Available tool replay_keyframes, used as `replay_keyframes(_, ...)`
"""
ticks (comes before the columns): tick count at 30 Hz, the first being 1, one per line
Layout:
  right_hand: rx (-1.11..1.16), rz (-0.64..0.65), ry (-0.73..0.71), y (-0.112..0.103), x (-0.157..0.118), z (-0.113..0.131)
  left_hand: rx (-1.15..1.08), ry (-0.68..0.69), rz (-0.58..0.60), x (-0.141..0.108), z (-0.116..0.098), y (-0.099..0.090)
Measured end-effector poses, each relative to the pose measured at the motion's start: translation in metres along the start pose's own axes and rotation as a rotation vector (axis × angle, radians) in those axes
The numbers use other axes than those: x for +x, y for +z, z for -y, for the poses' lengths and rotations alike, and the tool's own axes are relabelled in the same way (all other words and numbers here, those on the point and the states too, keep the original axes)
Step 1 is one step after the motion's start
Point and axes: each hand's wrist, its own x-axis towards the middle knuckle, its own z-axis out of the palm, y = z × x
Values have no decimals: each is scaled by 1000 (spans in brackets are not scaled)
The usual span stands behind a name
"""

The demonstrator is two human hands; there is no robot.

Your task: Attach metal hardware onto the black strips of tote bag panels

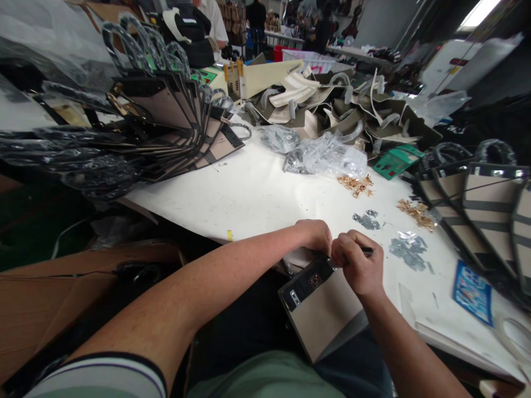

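Note:
A bag panel (326, 318), beige with a black strip along its top, leans tilted between my lap and the table's front edge. Small metal plates are set in the black strip. My left hand (317, 235) is closed at the strip's upper corner; what its fingers pinch is hidden. Right beside it, my right hand (359, 260) is curled closed around a slim black tool (367, 251), of which only a short end shows. The fingertips of both hands meet over the corner. Ahead on the table lie grey metal plates (409, 251) and gold-coloured fittings (355, 185).
Stacked bag panels with plastic-wrapped handles (174, 127) stand at left, more panels (489, 204) at right. Clear plastic bags (323, 155), a green box (398, 160) and a blue packet (473, 293) lie on the white table (249, 193). People are in the background.

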Motion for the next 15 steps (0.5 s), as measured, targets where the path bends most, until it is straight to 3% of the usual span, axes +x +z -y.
replay_keyframes(3,262,-65,-18,-3,-1,7,-34,-14,-4,-2,-1,0)
replay_keyframes(6,420,-114,-139,-5,1,24,-47,-26,0,0,-1,1)
replay_keyframes(9,400,-106,-230,-4,-1,28,-38,-27,1,1,-2,2)
replay_keyframes(15,302,-46,-106,-5,-6,6,-22,-45,1,1,-4,0)
